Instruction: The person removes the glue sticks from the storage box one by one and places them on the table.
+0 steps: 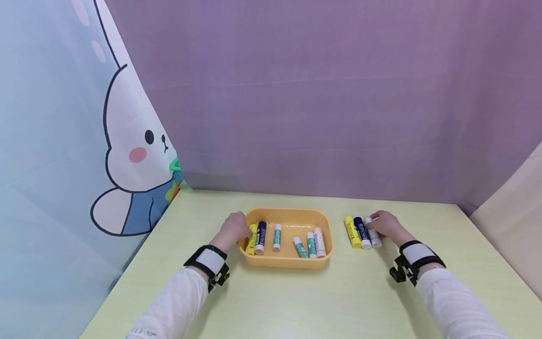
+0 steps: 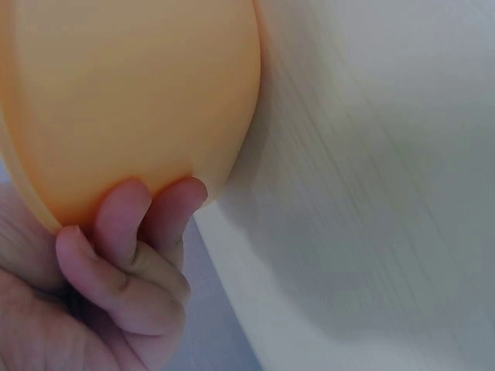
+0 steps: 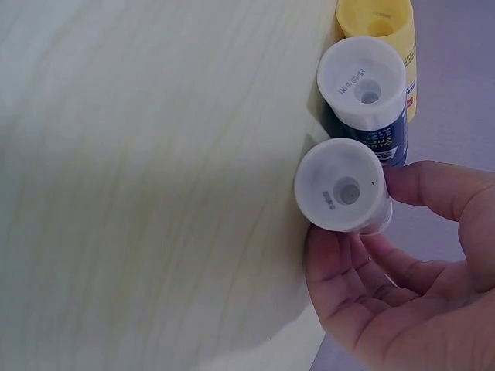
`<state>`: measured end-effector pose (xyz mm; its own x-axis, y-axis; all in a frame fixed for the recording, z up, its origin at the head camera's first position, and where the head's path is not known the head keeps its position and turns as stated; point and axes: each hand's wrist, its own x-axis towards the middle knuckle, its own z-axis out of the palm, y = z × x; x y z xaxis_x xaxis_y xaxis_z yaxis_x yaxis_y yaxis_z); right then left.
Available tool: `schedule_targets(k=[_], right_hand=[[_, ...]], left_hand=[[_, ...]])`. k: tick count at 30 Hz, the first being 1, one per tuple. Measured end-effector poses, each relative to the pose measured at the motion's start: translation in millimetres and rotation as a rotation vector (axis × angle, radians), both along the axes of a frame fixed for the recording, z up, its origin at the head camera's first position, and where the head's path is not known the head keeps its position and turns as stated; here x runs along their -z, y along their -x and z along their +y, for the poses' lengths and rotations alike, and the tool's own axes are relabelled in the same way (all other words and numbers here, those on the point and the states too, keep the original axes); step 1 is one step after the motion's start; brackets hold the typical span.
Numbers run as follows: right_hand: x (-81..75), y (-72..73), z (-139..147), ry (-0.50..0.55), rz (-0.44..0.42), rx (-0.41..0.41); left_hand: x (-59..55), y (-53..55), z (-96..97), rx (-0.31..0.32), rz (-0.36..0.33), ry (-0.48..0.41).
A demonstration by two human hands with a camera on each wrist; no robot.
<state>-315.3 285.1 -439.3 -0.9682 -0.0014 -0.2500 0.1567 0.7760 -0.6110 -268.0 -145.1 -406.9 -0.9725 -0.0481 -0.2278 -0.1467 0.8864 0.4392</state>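
My left hand (image 1: 235,227) grips the left end of a yellow-orange plastic tray (image 1: 285,263). In the left wrist view its curled fingers (image 2: 124,220) press the outer wall; the thumb is hidden. Beside that hand, inside the tray, lie a yellow glue stick (image 1: 251,240) and a dark blue one (image 1: 260,238). On the table, right of the tray, my right hand (image 1: 387,225) pinches a white glue stick (image 1: 374,234) between thumb and fingers. It lies at the right end of a row with a blue glue stick (image 1: 362,233) and a yellow glue stick (image 1: 353,232).
Small teal-and-white glue sticks (image 1: 277,237) and a larger white one (image 1: 319,242) lie in the tray. The pale wooden table (image 1: 271,306) ends at a purple cloth (image 1: 322,103) behind. A blue curtain with a cartoon rabbit (image 1: 135,122) hangs at the left.
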Motion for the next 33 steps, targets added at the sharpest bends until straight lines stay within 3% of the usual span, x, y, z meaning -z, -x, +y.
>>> schedule_targets(k=[5,9,14,18,27,33], right_hand=[[-6.1,-1.2,0,-0.012,-0.012,-0.029],[-17.1,0.1,1,-0.021,-0.072,-0.046],[-40.3,-0.6,2,-0.061,-0.146,-0.088],[-62.9,-3.1,-1,-0.114,-0.151,-0.132],[-114.7,-3.4,-19,-0.195,0.032,-0.240],[-143.5,-4.8,-39,-0.169,0.101,-0.231]], left_hand=[[-0.3,-0.3,0.3,-0.002,0.000,0.008],[-0.5,-0.5,-0.1,0.001,0.000,0.017],[-1.2,-0.6,-0.2,0.006,0.006,0.010],[-0.5,-0.1,-0.1,0.007,0.012,0.002],[1.0,0.6,-1.6,0.007,0.013,0.007],[3.1,1.8,-2.1,0.011,0.011,0.008]])
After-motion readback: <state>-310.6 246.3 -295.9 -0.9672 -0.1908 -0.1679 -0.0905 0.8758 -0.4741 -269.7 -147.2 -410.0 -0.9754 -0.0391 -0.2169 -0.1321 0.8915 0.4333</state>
